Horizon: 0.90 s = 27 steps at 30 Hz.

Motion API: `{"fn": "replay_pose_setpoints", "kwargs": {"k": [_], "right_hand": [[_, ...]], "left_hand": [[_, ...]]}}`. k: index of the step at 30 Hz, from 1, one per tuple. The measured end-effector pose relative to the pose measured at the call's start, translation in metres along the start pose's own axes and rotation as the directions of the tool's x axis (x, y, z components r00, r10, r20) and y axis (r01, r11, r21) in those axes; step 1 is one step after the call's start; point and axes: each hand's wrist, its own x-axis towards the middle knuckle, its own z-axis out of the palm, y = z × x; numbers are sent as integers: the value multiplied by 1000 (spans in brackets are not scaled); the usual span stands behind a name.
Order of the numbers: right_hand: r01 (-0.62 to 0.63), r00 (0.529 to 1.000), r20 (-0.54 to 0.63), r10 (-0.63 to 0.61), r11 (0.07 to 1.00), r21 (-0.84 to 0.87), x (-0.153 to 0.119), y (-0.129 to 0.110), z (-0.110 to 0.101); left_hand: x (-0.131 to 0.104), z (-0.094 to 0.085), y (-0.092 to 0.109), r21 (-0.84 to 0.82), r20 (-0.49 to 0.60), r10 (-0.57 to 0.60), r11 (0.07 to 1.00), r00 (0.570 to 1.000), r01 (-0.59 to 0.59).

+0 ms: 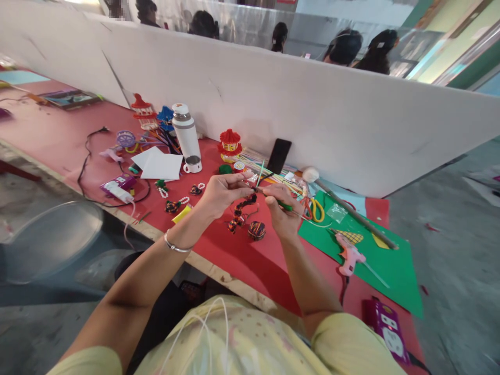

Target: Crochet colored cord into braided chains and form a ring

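Above the red tabletop, my left hand point(223, 194) pinches the upper end of a knobbly strip of black, orange and red yarn point(237, 212). The strip hangs down towards the table. My right hand point(282, 209) is closed around a slim tool with a green handle point(286, 206), its thin tip meeting the yarn at my left fingertips. Whether that tool is a crochet hook I cannot tell. Just below the hands lies a ball of multicoloured yarn point(257, 230). A pale thin strand point(315, 223) runs out to the right of my right hand.
A white flask point(186, 133), metal cup point(192, 164) and white paper point(161, 165) stand or lie at left. Behind are a red-roofed ornament point(230, 145) and phone point(279, 155). Yellow-handled scissors point(318, 210), a stick point(355, 212) and pink glue gun point(349, 254) lie right, near green card point(402, 284).
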Motion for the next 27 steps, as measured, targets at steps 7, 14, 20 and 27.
{"fn": "replay_pose_setpoints", "kwargs": {"k": [7, 14, 20, 27], "right_hand": [[146, 974, -146, -173, 973, -178, -11, -2, 22], [-34, 959, -272, 74, 988, 151, -9, -1, 54], [-274, 904, -91, 418, 730, 626, 2, 9, 48], [-209, 968, -105, 227, 965, 157, 2, -10, 29]], "left_hand": [[-3, 20, -22, 128, -219, 245, 967, 945, -221], [-9, 21, -8, -165, -257, 175, 961, 950, -221], [-9, -1, 6, -252, -62, 15, 967, 998, -30], [-6, 9, -11, 197, -205, 307, 943, 930, -268]]}}
